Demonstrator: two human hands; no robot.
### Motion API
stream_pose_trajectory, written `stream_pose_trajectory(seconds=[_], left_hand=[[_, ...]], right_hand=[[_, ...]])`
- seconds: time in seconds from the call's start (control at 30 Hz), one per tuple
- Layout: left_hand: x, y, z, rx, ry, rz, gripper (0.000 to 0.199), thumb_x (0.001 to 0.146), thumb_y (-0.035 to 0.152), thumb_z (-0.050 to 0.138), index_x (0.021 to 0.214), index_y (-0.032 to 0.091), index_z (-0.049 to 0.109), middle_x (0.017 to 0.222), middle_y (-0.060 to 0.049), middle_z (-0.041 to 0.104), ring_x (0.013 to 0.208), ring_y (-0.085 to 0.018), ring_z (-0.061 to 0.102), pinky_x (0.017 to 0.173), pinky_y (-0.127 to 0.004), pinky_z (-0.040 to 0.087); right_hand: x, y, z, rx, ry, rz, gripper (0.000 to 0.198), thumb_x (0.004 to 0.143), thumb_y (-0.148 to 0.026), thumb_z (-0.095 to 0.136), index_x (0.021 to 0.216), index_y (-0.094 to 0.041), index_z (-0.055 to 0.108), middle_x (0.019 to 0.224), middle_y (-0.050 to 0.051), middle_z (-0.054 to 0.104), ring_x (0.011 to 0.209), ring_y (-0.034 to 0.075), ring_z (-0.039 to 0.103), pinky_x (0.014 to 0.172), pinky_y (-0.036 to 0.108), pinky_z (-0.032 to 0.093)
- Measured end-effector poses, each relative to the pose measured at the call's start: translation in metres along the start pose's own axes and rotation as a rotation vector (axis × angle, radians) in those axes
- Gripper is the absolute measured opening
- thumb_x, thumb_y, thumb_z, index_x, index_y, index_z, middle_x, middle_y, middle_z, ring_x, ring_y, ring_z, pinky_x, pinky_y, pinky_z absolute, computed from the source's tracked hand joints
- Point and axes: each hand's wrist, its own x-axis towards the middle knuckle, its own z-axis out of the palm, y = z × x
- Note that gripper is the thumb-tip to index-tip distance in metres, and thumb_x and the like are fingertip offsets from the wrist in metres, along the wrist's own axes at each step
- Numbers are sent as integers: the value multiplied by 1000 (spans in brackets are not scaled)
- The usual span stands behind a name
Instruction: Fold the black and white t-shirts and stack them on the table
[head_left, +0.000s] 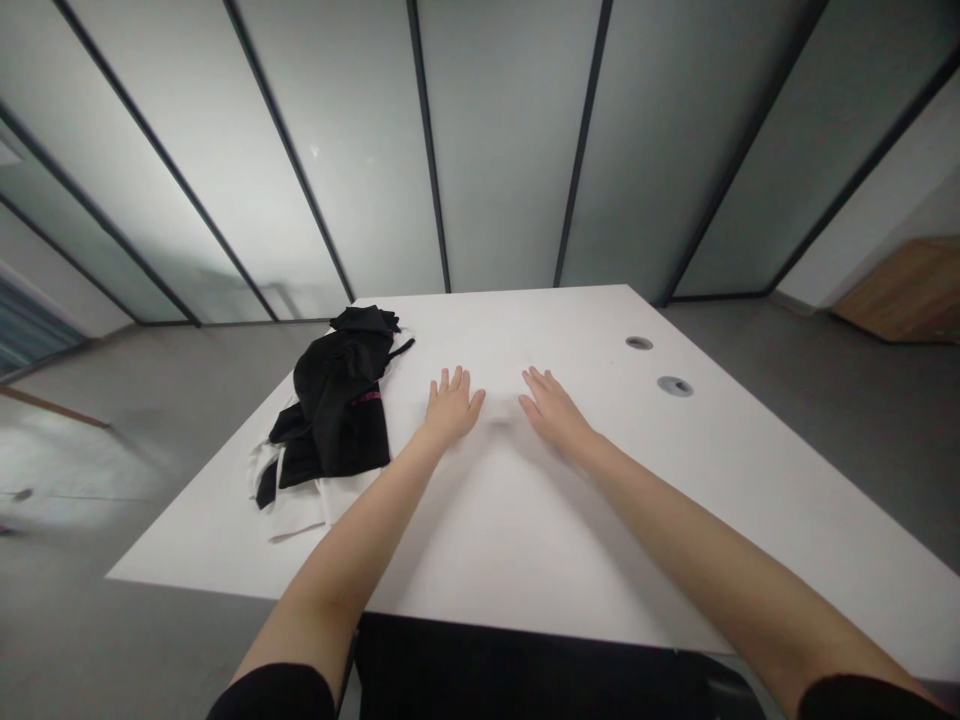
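Table: a smooth, flat white tabletop is stretching beneath the left hand and the right hand.
Room: a frosted-glass wall with dark bars is standing beyond both hands, and a grey floor is showing past the tabletop.
Left hand: it is opening wide, bare, palm down, thumb apart.
Right hand: it is matching that wide, bare, palm-down pose; whether either is touching the tabletop, I cannot tell.
Cloth: a crumpled black fabric heap is lying left of the left hand, partly covering creased white fabric.
Inserts: two round grey table inserts are sitting right of the right hand.
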Motion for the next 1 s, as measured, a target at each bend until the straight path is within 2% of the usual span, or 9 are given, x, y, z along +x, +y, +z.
stream_pose_trajectory(seconds=[0.1,0.27,0.6,1.0], left_hand=[[3,2,15,22,-14,-19,70,112,51,30,170,12,36,177,-19,29,167,-42,18,132,-65,17],[-1,-5,33,64,-184,-80,72,110,55,34,171,16,35,178,-19,28,165,-44,22,130,-68,21],[-1,-7,35,166,-211,-72,72,111,57,27,173,21,31,180,-13,26,166,-39,22,132,-61,22],[-2,-6,31,155,-209,-72,71,111,55,29,172,20,32,179,-14,26,166,-39,24,132,-60,22]], right_hand=[[8,5,14,-71,-59,31,65,106,-41,43,165,-14,46,174,16,39,165,43,24,132,64,22],[2,8,35,-177,-181,78,60,105,-40,49,161,-19,52,173,16,41,162,43,31,131,64,23],[-6,-6,18,-400,-361,123,65,113,-46,31,170,-17,36,179,16,26,165,38,26,132,57,23],[-5,-12,11,-396,-374,141,63,112,-42,34,170,-18,38,180,14,27,165,37,26,132,55,23]])
